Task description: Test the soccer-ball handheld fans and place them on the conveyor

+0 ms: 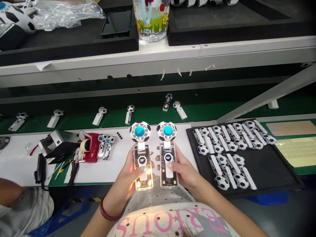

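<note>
Standing here with twelve o'clock straight ahead of the worker, I see both forearms raised over the near edge of the bench, the hands side by side at the centre. The left hand (129, 171) grasps a football-headed device (142, 153), its thumb lying on the white front panel; the right hand (181, 166) grips a matching device (168, 153) the same way. Both stand head up, blue discs facing the worker, each small round display reading 100. Warm lights glow along the left one's clear casing, and smaller yellow ones show on the right one. At three o'clock a black tray (269, 171) bears rows of similar devices. Toward ten o'clock sits a red tape dispenser (93, 158), with two more devices just beside it. Others lie spaced along a green strip (76, 120) from ten to one o'clock. At twelve, a decorated cup (152, 29) stands on the shelf, near a dark phone (116, 23).
</note>
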{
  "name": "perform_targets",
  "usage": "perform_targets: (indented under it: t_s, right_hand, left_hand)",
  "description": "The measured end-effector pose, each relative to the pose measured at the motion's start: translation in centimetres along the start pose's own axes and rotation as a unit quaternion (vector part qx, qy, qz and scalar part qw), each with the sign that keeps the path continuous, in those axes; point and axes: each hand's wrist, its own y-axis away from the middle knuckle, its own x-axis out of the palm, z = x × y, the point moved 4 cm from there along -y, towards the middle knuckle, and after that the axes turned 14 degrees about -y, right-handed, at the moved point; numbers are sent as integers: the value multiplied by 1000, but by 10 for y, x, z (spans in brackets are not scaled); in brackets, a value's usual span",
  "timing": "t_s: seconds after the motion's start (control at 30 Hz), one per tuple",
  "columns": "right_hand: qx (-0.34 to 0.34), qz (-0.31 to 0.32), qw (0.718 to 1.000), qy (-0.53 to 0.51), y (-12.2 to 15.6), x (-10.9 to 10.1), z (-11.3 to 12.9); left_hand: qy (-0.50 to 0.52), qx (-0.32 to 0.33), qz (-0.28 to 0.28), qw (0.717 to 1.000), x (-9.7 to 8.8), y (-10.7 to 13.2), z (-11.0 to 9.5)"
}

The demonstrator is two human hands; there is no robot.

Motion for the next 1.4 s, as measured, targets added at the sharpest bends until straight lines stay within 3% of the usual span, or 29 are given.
perform_targets:
  t_s: [0.37, 0.53, 1.13, 1.4]
  right_hand:
    - [4, -21, 1000, -1, -1, -7, 0]
    - [28, 19, 999, -17, -3, -7, 4]
    - [32, 25, 999, -15, -3, -13, 6]
    - [29, 22, 999, -10, -5, -12, 8]
  left_hand:
    - [31, -20, -13, 999, -3, 0, 4]
    - [12, -17, 16, 1000, -4, 0, 7]
    - [63, 2, 73, 995, -1, 0, 6]
    - [75, 11, 53, 996, 1, -1, 1]
